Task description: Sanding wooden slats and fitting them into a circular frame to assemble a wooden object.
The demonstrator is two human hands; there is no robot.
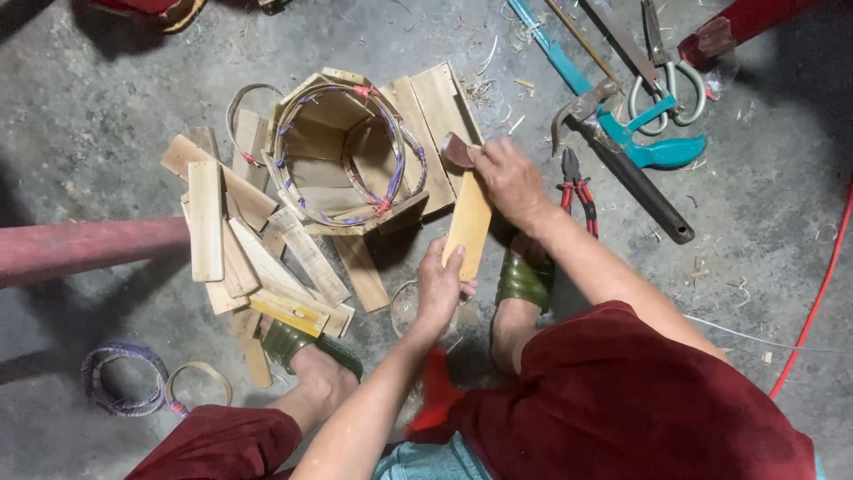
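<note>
I hold a flat wooden slat (468, 222) near the middle of the frame, tilted a little off upright. My left hand (440, 286) is clamped around its lower end, thumb lying on the face of the wood. My right hand (508, 178) sits at the slat's upper end, fingers closed on a small dark block (458, 149) that touches the top of the wood; what kind of tool it is I cannot tell.

Just to the left of the slat stands a half-built wooden bucket (342, 156), its staves held in a ring by wire hoops (391, 178) wound with purple and red. More loose slats (253, 253) lie fanned on the concrete floor (107, 133) at centre left, near my left foot in a green sandal (306, 345). My right foot's sandal (524, 280) is just below my right wrist.

To the right of my right hand lie red-handled pliers (577, 191), then a hammer (622, 160) with a dark handle, a teal-handled saw (613, 107) and shears (666, 80) in the upper right. A red cable (822, 284) runs down the right edge. A coil of purple-wrapped hoop (124, 378) rests at lower left.
</note>
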